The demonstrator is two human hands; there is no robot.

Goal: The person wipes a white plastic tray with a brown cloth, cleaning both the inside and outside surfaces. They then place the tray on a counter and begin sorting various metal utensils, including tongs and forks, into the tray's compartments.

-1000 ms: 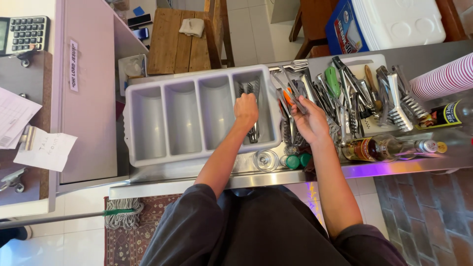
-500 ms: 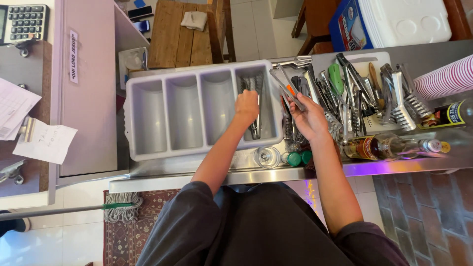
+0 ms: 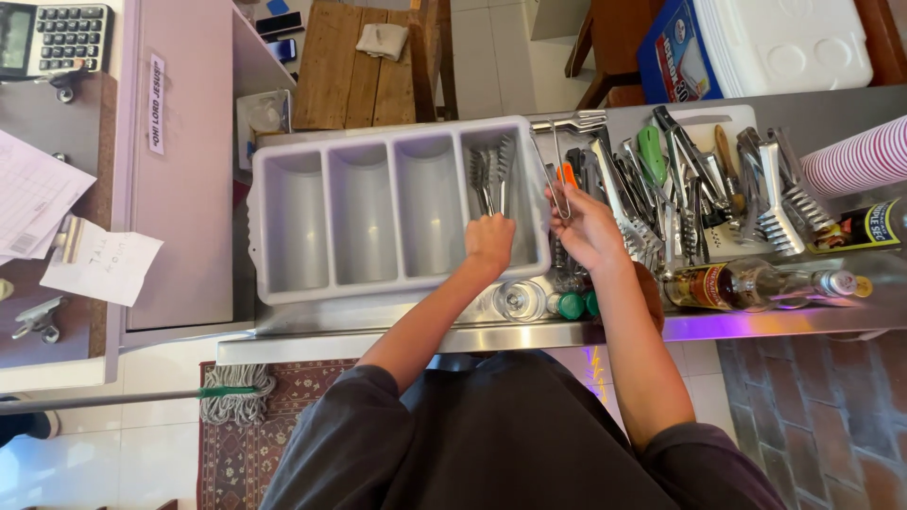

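Metal tongs (image 3: 491, 175) lie lengthwise in the rightmost compartment of a grey four-section cutlery tray (image 3: 312, 288) that sits on a stainless steel counter (image 3: 397, 326), the other three compartments showing nothing in them. We see the left hand (image 3: 489, 241) reaching into that same compartment, fingers curled down at the near end of the tongs; whether they actually pinch the metal we cannot tell, since the back of the hand covers the contact. The right hand (image 3: 586, 227) hovers just beside the tray's right wall, fingers closed around a slim pair of steel tongs (image 3: 557, 194) held upright with the arms pointing away from the body, a grip that, in our judgement, keeps the piece aligned with the long compartment. To the right, a loose heap of utensils (image 3: 699, 179) spreads over a white board: serving tongs, a green-handled tool, an orange-handled one and a fork (image 3: 572, 121) at the far edge. Bottles (image 3: 746, 283) lie on their sides along the counter's front, near an upturned glass (image 3: 518, 300). A stack of striped paper cups (image 3: 860, 156) pokes in from the right.
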